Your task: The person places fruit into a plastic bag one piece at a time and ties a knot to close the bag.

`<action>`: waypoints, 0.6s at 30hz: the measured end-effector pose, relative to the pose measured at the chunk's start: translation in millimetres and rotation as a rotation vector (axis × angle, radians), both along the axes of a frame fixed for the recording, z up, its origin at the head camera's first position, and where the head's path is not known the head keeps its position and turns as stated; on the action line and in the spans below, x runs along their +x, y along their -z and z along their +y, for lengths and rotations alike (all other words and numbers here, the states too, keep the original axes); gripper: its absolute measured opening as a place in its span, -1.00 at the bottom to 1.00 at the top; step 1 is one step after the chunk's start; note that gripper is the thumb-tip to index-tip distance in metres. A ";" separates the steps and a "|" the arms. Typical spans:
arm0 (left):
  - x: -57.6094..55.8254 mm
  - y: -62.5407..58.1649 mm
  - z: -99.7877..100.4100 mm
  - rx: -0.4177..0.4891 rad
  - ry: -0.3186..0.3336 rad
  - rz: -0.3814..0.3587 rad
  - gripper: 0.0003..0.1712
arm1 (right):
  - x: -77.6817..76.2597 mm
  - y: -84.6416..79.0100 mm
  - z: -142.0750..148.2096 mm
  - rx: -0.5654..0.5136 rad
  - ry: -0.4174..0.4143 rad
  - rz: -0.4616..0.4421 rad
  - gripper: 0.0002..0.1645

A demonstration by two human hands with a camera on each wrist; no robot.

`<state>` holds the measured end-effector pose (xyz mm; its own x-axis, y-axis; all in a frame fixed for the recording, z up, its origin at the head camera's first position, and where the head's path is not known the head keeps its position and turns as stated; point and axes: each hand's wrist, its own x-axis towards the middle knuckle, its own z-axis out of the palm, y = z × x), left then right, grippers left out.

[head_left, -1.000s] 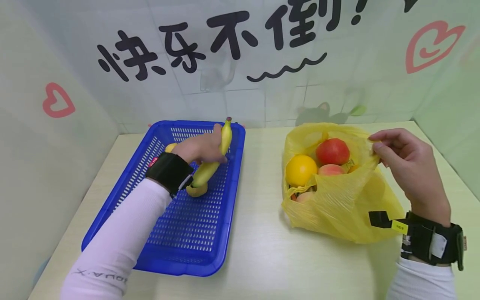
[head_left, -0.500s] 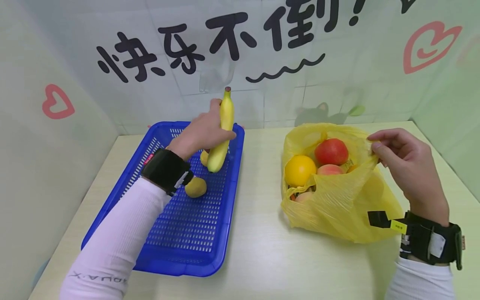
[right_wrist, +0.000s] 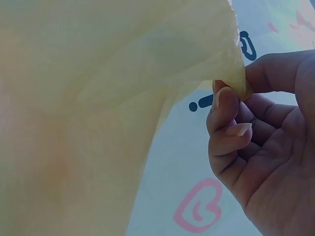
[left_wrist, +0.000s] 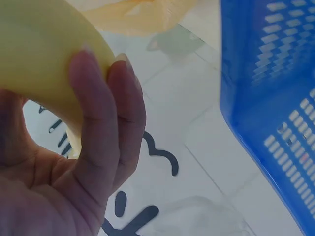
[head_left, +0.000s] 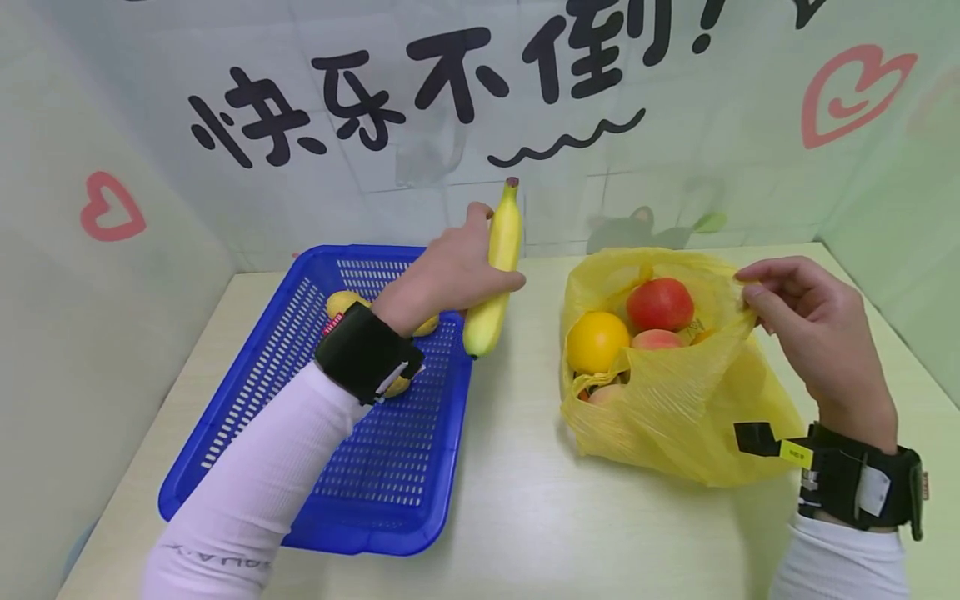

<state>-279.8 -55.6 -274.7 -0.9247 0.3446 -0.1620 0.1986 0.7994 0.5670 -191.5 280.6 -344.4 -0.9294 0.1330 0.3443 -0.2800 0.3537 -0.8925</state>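
At the right edge of a blue, slotted plastic basket [head_left: 442, 492], a person's left hand [head_left: 459, 268] gripped a long yellow banana [head_left: 505, 237], stem end uppermost in the head view, left of an open yellow plastic bag [head_left: 675, 408] whose rim the right hand [head_left: 817, 329] pinched.

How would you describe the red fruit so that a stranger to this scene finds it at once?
In the head view, find the yellow bag whose edge the right hand pinches. Inside, behind a pinkish fruit, lies the red fruit; its deep red sets it apart from the yellow-orange fruit nearby.
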 end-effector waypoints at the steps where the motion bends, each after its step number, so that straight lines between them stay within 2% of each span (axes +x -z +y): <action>1: 1.2 -0.4 3.8 0.005 0.005 -0.004 -0.02 | 0.0 -0.4 0.1 0.005 0.003 -0.001 -0.82; 7: 5.6 -1.4 21.5 0.037 0.040 -0.013 -0.15 | 0.7 -1.9 -0.3 0.009 0.007 0.004 -0.83; 18: 6.5 6.4 46.9 0.069 0.071 -0.066 -0.17 | 1.7 -1.4 1.5 -0.010 0.004 0.008 -0.82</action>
